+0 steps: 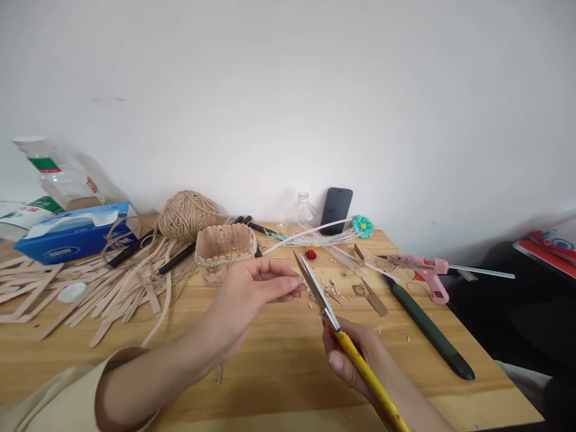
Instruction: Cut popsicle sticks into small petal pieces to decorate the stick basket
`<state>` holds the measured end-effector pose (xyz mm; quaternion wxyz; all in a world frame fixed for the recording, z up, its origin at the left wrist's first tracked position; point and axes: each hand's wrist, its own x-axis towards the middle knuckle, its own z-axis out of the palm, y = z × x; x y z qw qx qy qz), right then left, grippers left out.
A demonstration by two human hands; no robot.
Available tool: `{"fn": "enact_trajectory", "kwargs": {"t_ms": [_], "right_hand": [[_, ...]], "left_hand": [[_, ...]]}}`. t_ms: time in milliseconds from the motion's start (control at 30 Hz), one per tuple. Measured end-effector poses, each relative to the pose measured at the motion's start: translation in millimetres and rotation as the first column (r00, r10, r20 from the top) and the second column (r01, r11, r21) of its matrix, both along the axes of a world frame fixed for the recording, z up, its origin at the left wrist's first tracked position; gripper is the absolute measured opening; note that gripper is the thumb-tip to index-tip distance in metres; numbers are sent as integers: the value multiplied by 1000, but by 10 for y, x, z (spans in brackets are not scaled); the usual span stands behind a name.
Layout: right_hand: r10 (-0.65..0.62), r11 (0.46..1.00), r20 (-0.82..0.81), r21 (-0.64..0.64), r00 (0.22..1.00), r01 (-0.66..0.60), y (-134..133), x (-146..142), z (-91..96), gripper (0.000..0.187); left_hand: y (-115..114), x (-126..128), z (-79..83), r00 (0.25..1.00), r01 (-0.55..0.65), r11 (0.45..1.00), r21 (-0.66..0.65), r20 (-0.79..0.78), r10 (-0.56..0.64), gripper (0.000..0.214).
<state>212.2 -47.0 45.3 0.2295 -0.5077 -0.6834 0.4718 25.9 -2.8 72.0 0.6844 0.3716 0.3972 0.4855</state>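
Observation:
My right hand is wrapped round yellow-handled scissors, whose metal blades point up and away, slightly parted at the tips. Just left of the blades, my left hand has thumb and fingertips pinched together; anything between them is too small to make out. Behind my left wrist stands a small basket of wooden stick pieces with a beaded trim. Beyond the scissor tips lies a small dark red flower. Little wood scraps are scattered to the right of the blades.
At left lie many wooden craft sticks, a twine ball, a blue tissue pack and a bottle. A phone leans on the wall. To the right are a pink glue gun and a dark green-handled tool.

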Motion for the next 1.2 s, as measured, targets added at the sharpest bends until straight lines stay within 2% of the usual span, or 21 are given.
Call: {"fn": "enact_trajectory", "kwargs": {"t_ms": [300,533,600,700,833,1033,1200], "right_hand": [[-31,998,38,-53,999,33,-17,-116,39,62],[-101,994,185,-26,977,108,9,-137,3,55],[-84,995,145,-36,986,90,7,-117,-34,56],[-30,998,-21,-58,999,28,-4,-69,-107,57],[3,1000,-165,-23,986,-7,-9,-27,-167,54],[-34,997,-106,-68,994,27,-7,-69,-116,57],[-44,998,-24,-39,999,43,57,7,-46,56]], "left_hand": [[15,9,-33,1000,19,1000,0,-8,-19,6],[27,-1,-53,1000,25,999,-32,-3,-25,6],[34,-1,-56,999,46,998,-42,5,-46,6],[39,0,-56,998,61,997,-51,14,-60,6],[36,1,-57,998,53,997,-59,28,-51,5],[37,-3,-59,999,43,997,-66,-9,-44,6],[67,-23,-74,997,25,998,-54,-66,-28,7]]}}
